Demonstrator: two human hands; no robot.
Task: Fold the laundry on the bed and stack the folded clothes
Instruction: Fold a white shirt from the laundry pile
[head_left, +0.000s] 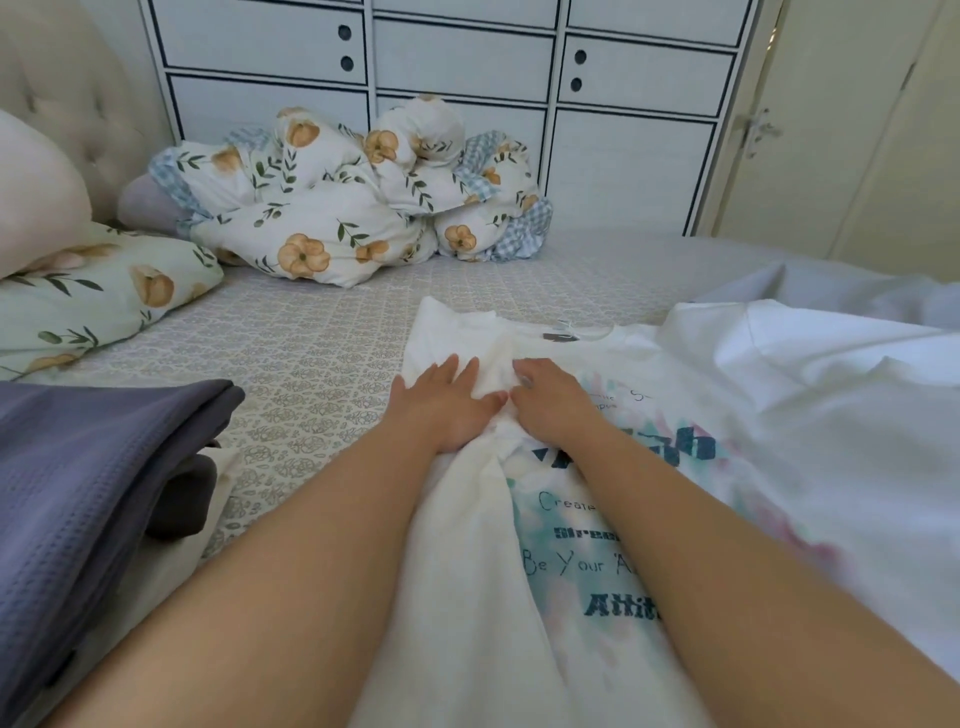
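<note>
The white printed t-shirt (597, 519) lies on the bed (311, 343), right of the grey folded stack (78, 493). Left hand (447, 400) and right hand (550, 400) press flat, fingers spread, smoothing the left-side fold; looks like the right side gets folded next.

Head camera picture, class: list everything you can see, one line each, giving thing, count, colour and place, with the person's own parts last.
T-shirt: one, white with teal print, on the bed under the hands.
White cloth: one, right, beside the T-shirt.
Folded stack: one, grey-blue on top, left.
Duvet: one, white floral, bunched at the far side.
Pillow: one, pale green floral, far left.
Bed sheet: one, grey patterned.
Drawer unit: one, white, behind the bed.
Left hand: flat on the T-shirt.
Right hand: on the T-shirt.
</note>
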